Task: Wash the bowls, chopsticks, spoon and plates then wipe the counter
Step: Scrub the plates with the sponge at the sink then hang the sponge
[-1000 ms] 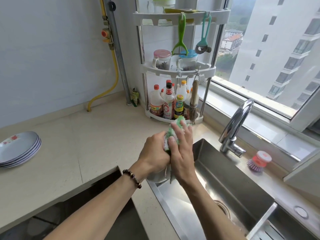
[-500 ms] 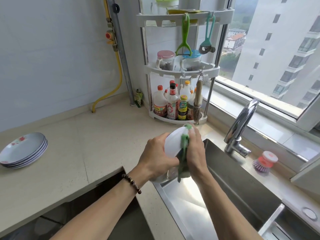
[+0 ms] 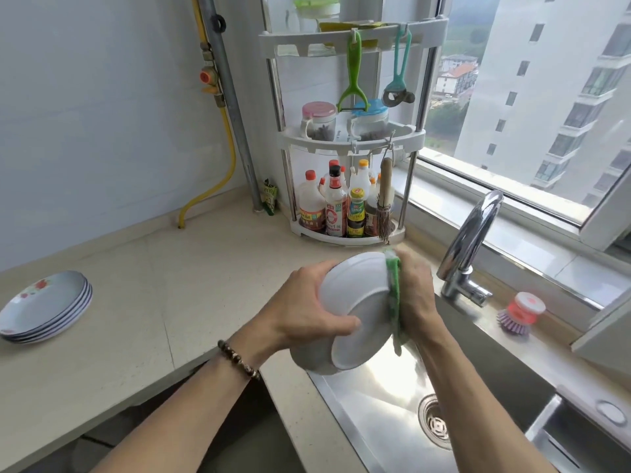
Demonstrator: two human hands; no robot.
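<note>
Landmark = sink [image 3: 386, 414], steel, drain in its floor.

Above sink's left-front edge: L hand [image 3: 300, 315], fingers + thumb curled round white bowl [image 3: 355, 312], bowl tipped on its side, underside facing cam. Bead bracelet [image 3: 239, 360] on L wrist.

R hand [image 3: 415, 295] just right of bowl, over sink; presses green scrub pad [image 3: 393, 295] against bowl rim, fingers wrapped on pad. Pad tail hangs below bowl.

Well left of sink on counter [image 3: 143, 302]: stack of plates [image 3: 44, 307], floral print, resting flat.

Behind sink, right: chrome tap [image 3: 467, 247]; red/purple dish brush [image 3: 519, 312] beside tap base.

Far behind sink, in corner: white rack [image 3: 351, 138] w/ sauce bottles [image 3: 336, 206] on bottom tier, jars mid tier, peelers hanging from top.
</note>
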